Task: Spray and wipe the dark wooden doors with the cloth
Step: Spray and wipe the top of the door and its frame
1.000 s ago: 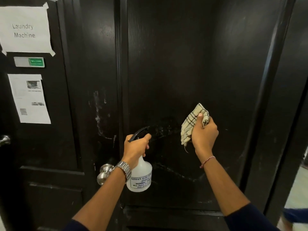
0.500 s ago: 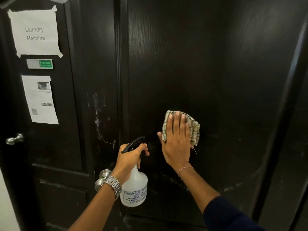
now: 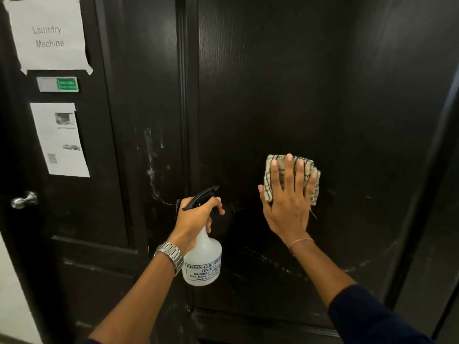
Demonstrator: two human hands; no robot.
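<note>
Mid-wipe: right hand (image 3: 288, 204) flat, pressing cloth (image 3: 274, 167) on door (image 3: 273, 83); left hand (image 3: 196, 217) gripping spray bottle (image 3: 202, 261). White streaks (image 3: 151, 160) at 9 o'clock unwiped.

2 dark wooden doors side by side: left door (image 3: 139, 95) and right door (image 3: 273, 83). Taped high on the left door, a white paper (image 3: 49, 36) reading "Laundry Machine". Just below it, a small grey plate (image 3: 58, 84) with a green label. Lower still, a printed sheet (image 3: 59, 140) with small photos. Near that door's left edge, a silver lever handle (image 3: 23, 200). Toward its right edge, whitish streaks (image 3: 151, 160). Flat against the right door, a checked cloth (image 3: 281, 170), pressed there by the right hand (image 3: 288, 207) with straight fingers.
</note>
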